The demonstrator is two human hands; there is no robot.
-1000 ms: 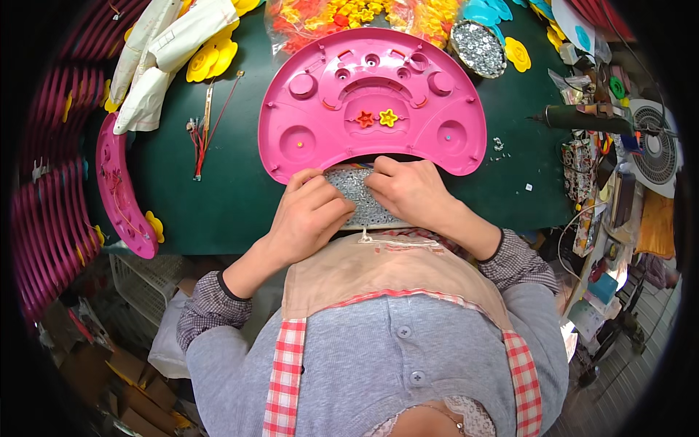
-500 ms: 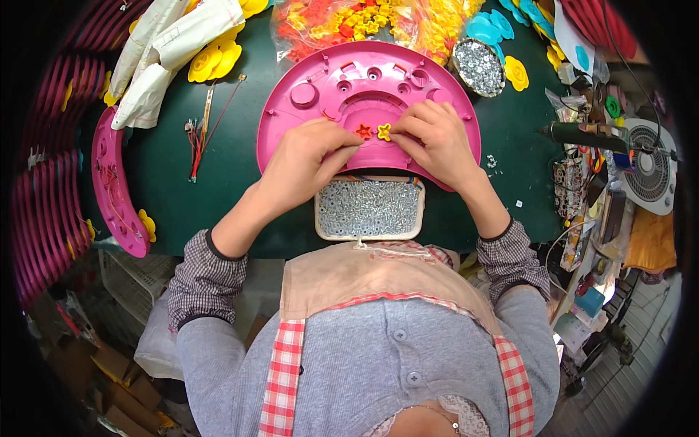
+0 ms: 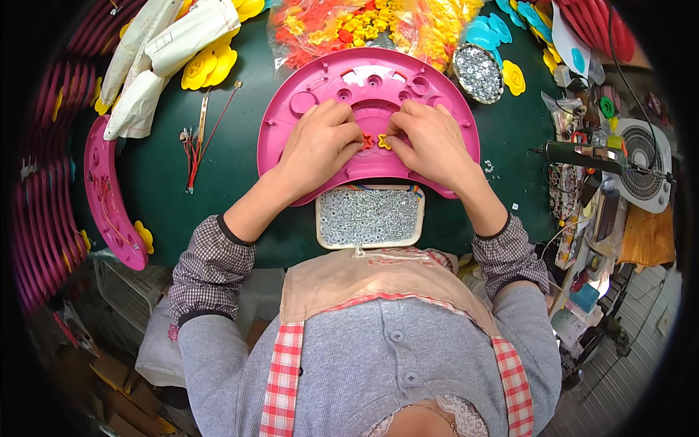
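A pink arched plastic shell (image 3: 282, 138) lies on the table with its hollow, posted side up. Two small star-shaped plastic pieces sit side by side in its lower middle: a red star (image 3: 368, 141) and a yellow star (image 3: 384, 142). My left hand (image 3: 320, 144) rests over the shell's left part, its fingers curled and the thumb tip against the red star. On the other side my right hand (image 3: 431, 142) bends its thumb and index finger at the yellow star's right edge. The curled fingers partly hide both fingertips and the shell beneath.
A tray of small metal screws (image 3: 370, 218) stands between the shell and my apron. Beyond the shell lie bags of red and yellow pieces (image 3: 371, 25) and a bowl of metal parts (image 3: 478, 73). Wires (image 3: 195, 149) and a curved pink part (image 3: 109, 193) lie left; an electric screwdriver (image 3: 582, 154) is right.
Both hands have come down flatter over the shell, the left one moving slightly right and its fingers curling further. The stars stay side by side; the whole view has shifted slightly.
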